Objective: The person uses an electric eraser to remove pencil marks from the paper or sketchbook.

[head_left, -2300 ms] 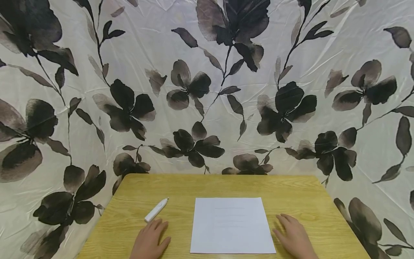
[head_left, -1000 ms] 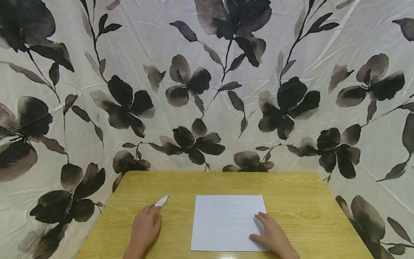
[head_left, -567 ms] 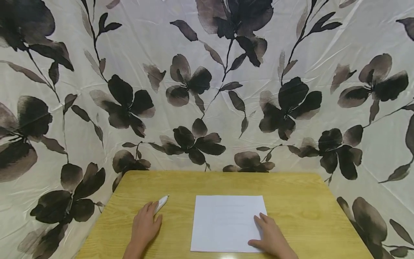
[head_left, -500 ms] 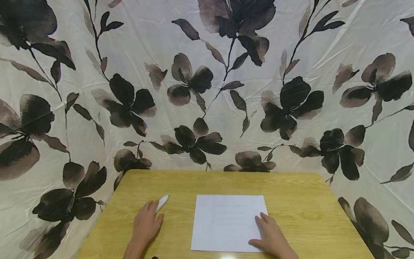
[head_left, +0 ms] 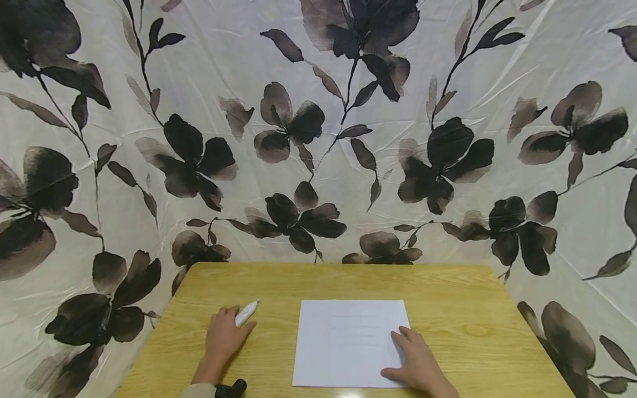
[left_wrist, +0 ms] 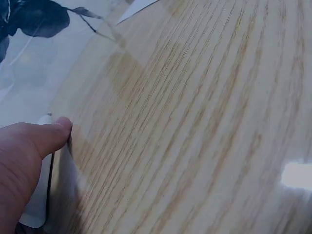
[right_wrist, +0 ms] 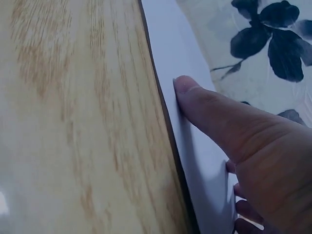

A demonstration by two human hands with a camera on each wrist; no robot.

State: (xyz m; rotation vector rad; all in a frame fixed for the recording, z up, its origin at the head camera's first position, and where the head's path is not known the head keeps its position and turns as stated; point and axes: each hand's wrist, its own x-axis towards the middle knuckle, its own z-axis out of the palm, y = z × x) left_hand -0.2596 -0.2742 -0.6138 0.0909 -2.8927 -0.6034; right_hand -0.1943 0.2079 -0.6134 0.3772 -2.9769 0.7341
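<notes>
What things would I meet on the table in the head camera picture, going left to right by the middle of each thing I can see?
The left hand → the white pen-like tool → the white paper → the right hand.

Shows yellow wood grain on table surface (head_left: 448, 287); white on pen-like tool (head_left: 246, 313) toward left edge; faint grey lines on white paper (head_left: 343, 359); black-and-brown floral print on pale cloth (head_left: 318, 138) beyond far edge.
</notes>
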